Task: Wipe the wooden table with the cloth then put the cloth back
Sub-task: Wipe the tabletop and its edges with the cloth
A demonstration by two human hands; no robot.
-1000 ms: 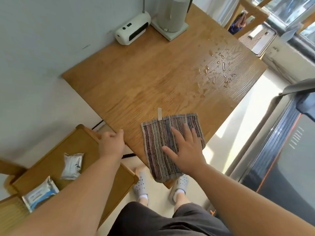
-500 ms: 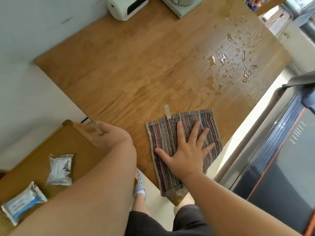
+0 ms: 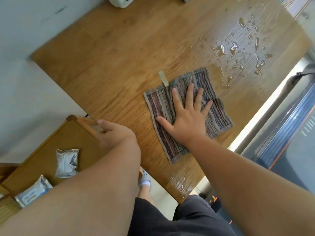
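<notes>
Right hand [image 3: 186, 116]: flat, fingers spread wide, palm pressing down on the striped woven cloth [image 3: 187, 114], grip not closed around it.
Cloth: spread flat on the brown wooden worktop [image 3: 119, 62], near its front edge, pale loop tag pointing away.
Water droplets [image 3: 245, 48]: scattered on the worktop just beyond the cloth's far corner.
Left hand [image 3: 114, 133]: at the wooden chair [image 3: 68, 133] rail beside the worktop, grip can't be told.
Chair seat: silver foil packet [image 3: 67, 162] lying there.
</notes>
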